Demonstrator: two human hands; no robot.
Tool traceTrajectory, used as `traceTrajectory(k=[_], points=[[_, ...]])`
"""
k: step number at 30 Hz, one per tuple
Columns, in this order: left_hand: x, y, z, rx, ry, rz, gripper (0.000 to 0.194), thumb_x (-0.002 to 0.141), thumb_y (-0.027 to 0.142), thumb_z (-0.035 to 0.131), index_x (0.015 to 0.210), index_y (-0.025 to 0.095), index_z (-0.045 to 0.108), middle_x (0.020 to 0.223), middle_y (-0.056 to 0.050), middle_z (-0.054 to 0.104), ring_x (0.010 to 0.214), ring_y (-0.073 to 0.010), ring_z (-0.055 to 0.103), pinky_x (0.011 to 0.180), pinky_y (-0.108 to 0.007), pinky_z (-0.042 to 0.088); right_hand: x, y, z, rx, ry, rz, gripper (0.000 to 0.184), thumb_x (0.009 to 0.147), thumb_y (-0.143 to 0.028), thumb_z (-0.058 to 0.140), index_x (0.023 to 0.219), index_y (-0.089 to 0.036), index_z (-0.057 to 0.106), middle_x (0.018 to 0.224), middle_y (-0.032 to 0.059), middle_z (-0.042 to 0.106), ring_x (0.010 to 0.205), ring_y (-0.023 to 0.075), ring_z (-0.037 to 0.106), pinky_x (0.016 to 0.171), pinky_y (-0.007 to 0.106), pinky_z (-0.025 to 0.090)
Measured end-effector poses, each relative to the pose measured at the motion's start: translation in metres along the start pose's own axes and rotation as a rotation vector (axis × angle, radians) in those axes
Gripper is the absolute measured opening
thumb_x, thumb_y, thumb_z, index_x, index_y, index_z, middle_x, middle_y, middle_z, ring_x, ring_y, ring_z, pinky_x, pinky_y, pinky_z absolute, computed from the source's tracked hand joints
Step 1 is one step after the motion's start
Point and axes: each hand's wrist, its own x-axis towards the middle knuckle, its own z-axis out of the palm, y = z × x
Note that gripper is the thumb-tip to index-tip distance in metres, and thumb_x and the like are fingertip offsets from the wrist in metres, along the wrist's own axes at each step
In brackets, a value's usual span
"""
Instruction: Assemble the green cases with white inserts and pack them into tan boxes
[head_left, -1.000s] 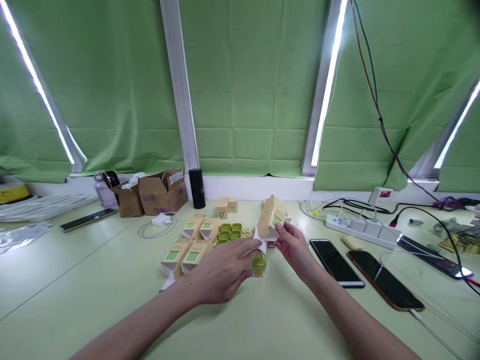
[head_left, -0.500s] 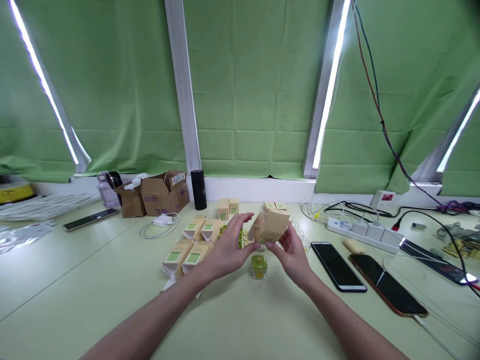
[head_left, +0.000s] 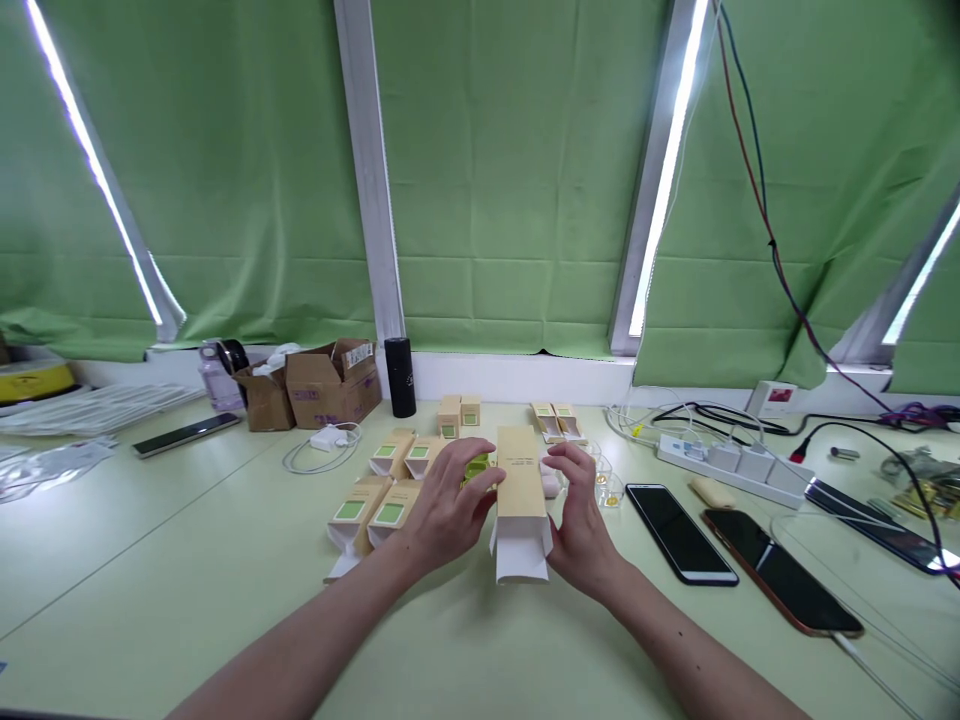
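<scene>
Head view: tan carton (head_left: 520,480) between the hands, white flap (head_left: 522,562) folded out. Left hand (head_left: 450,505): fingers half-curled at its left side. Right hand (head_left: 583,525): fingers part-open opposite. I can't tell if either grips. Risk: right thumb could snag flap, creasing it.

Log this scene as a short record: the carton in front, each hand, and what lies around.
carton: between the hands, white flap open toward the person
left hand: at the carton's left side, fingers bent
right hand: at its right side, fingers bent
to the left: cartons with green labels
to the right: phones, power strip
behind: black cylinder
</scene>
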Motion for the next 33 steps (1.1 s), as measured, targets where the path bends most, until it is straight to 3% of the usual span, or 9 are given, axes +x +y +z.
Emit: traceTrajectory(k=[3, 7, 10, 13, 16, 20, 24, 28, 33], points=[[-0.001, 0.000, -0.003, 0.046, 0.060, 0.026, 0.045, 0.089, 0.006, 0.062, 0.125, 0.030, 0.051, 0.132, -0.013, 0.057, 0.125, -0.0298, 0.058, 0.100, -0.052, 0.057, -0.001, 0.001, 0.002, -0.023, 0.012, 0.028, 0.068, 0.090, -0.015, 0.060, 0.148, -0.029, 0.027, 0.143, 0.0166, 0.039, 0.139, 0.0357, 0.042, 0.109, 0.061, 0.049], [-0.005, 0.001, -0.004, 0.024, 0.073, 0.042, 0.043, 0.087, 0.010, 0.067, 0.122, 0.031, 0.053, 0.136, -0.012, 0.060, 0.133, -0.0326, 0.057, 0.110, -0.060, 0.051, -0.001, 0.001, 0.003, -0.045, 0.048, 0.056, 0.067, 0.093, -0.017, 0.058, 0.150, -0.027, 0.024, 0.144, 0.0177, 0.037, 0.142, 0.0368, 0.038, 0.112, 0.065, 0.044], [-0.008, 0.000, -0.003, -0.065, 0.051, 0.036, 0.042, 0.088, 0.016, 0.068, 0.123, 0.030, 0.052, 0.142, -0.014, 0.060, 0.138, -0.0347, 0.057, 0.116, -0.065, 0.044, 0.000, 0.001, 0.002, -0.051, 0.069, 0.047, 0.067, 0.093, -0.018, 0.058, 0.150, -0.027, 0.024, 0.144, 0.0178, 0.037, 0.142, 0.0376, 0.038, 0.113, 0.067, 0.041], [-0.010, 0.000, -0.002, -0.197, 0.033, -0.006, 0.053, 0.086, 0.025, 0.073, 0.131, 0.029, 0.045, 0.145, -0.018, 0.059, 0.137, -0.0364, 0.059, 0.118, -0.067, 0.042, 0.000, 0.000, 0.001, -0.055, 0.062, 0.038, 0.066, 0.094, -0.020, 0.058, 0.150, -0.028, 0.024, 0.146, 0.0174, 0.037, 0.141, 0.0377, 0.039, 0.114, 0.067, 0.040], [-0.008, 0.001, -0.002, -0.312, 0.030, -0.185, 0.063, 0.083, 0.028, 0.077, 0.136, 0.027, 0.043, 0.140, -0.019, 0.063, 0.134, -0.0371, 0.061, 0.115, -0.063, 0.046, -0.001, 0.000, 0.002, -0.052, 0.047, 0.033, 0.065, 0.095, -0.021, 0.058, 0.151, -0.028, 0.025, 0.145, 0.0168, 0.037, 0.141, 0.0373, 0.040, 0.115, 0.066, 0.040], [-0.007, -0.001, 0.000, -0.489, 0.023, -0.595, 0.050, 0.087, 0.033, 0.075, 0.131, 0.023, 0.054, 0.126, -0.013, 0.071, 0.119, -0.0323, 0.069, 0.100, -0.047, 0.056, -0.003, 0.001, 0.003, -0.025, 0.037, 0.060, 0.066, 0.095, -0.023, 0.059, 0.151, -0.027, 0.025, 0.145, 0.0168, 0.038, 0.141, 0.0367, 0.040, 0.116, 0.065, 0.039], [-0.004, -0.003, 0.005, -0.791, 0.028, -0.894, 0.053, 0.088, 0.049, 0.075, 0.129, 0.022, 0.056, 0.123, -0.013, 0.074, 0.116, -0.0306, 0.069, 0.096, -0.043, 0.056, -0.002, -0.001, 0.003, -0.010, 0.029, 0.088, 0.065, 0.095, -0.024, 0.060, 0.151, -0.027, 0.025, 0.145, 0.0167, 0.038, 0.142, 0.0362, 0.041, 0.116, 0.064, 0.039], [0.000, -0.001, 0.007, -1.036, 0.034, -1.056, 0.058, 0.083, 0.056, 0.080, 0.125, 0.022, 0.059, 0.120, -0.012, 0.075, 0.113, -0.0289, 0.071, 0.096, -0.041, 0.056, -0.001, -0.005, 0.002, 0.015, 0.006, 0.100, 0.060, 0.097, -0.024, 0.059, 0.148, -0.027, 0.028, 0.144, 0.0162, 0.039, 0.141, 0.0356, 0.041, 0.117, 0.064, 0.040], [-0.003, 0.002, 0.010, -1.133, 0.070, -1.135, 0.067, 0.082, 0.055, 0.082, 0.133, 0.024, 0.051, 0.103, -0.006, 0.077, 0.098, -0.0239, 0.073, 0.086, -0.035, 0.055, 0.000, -0.010, -0.001, 0.070, -0.076, 0.121, 0.055, 0.099, -0.028, 0.058, 0.148, -0.029, 0.033, 0.150, 0.0161, 0.036, 0.147, 0.0353, 0.036, 0.116, 0.061, 0.044]])
